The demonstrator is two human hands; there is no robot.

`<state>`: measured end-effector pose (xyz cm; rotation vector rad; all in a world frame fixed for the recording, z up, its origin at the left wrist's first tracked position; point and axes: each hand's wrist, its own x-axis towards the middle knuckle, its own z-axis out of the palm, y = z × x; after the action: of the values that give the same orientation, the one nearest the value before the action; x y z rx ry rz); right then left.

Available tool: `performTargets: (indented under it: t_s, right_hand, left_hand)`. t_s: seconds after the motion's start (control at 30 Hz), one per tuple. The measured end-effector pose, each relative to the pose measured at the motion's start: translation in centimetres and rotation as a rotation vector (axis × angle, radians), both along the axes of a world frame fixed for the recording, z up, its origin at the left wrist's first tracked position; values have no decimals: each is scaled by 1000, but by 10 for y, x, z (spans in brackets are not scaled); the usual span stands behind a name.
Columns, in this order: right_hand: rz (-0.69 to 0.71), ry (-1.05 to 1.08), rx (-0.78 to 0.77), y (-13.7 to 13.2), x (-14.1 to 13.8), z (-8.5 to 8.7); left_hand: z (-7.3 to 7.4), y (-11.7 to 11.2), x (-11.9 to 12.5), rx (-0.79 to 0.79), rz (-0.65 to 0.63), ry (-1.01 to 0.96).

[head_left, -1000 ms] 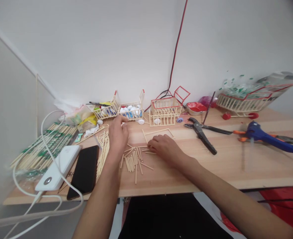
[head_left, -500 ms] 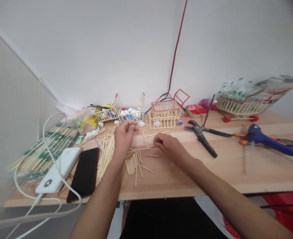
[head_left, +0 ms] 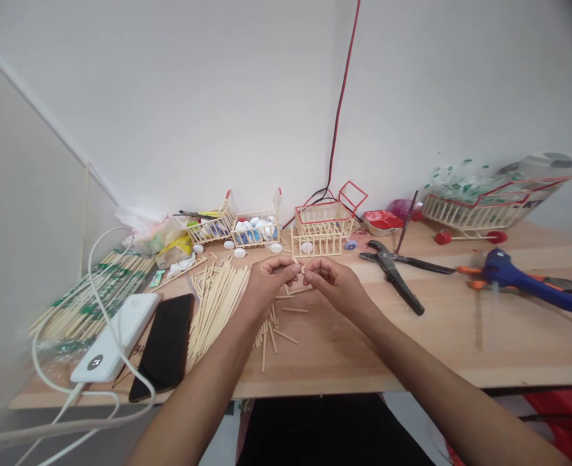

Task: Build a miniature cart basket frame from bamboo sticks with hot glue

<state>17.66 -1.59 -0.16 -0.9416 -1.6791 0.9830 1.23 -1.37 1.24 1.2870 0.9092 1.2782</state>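
Observation:
My left hand (head_left: pixel 271 278) and my right hand (head_left: pixel 332 278) meet over the middle of the table, fingertips nearly touching. Both are closed in a pinch around a pale wooden stick (head_left: pixel 297 261), which the fingers mostly hide. Short cut sticks (head_left: pixel 296 310) lie just below the hands, some of them covered by my left wrist. Left of that wrist is a pile of longer sticks (head_left: pixel 215 304). Directly behind the hands stands a small stick-built cart (head_left: pixel 322 244) with a red rim and handle.
Two small carts (head_left: pixel 254 236) with white wheels stand at the back. Rightward are a red paint dish (head_left: pixel 382 221), black-handled cutters (head_left: pixel 395 275), a blue glue gun (head_left: pixel 523 278) and a larger cart (head_left: pixel 470 213). A phone (head_left: pixel 164 343), white power bank (head_left: pixel 116 336) and bundled sticks (head_left: pixel 96 298) lie left.
My left hand has moved right and down to meet my right hand, which has shifted slightly right. The stick outline on the table is now mostly out of sight behind the hands.

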Motion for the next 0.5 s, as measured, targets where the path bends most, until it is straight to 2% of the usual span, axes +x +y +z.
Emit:
performTargets:
  t_s: [0.13, 0.3, 0.4, 0.5]
  right_hand:
    - [93, -37, -38, -2, -1, 6]
    - [156, -158, -115, -7, -1, 7]
    - [115, -109, -164, -7, 1, 6]
    - [32, 37, -145, -4, 4, 6]
  left_hand:
    - [0, 1, -1, 31, 17, 14]
    - [5, 6, -8, -12, 83, -214]
    - [10, 9, -16, -30, 157, -321]
    - [10, 9, -18, -44, 125, -334]
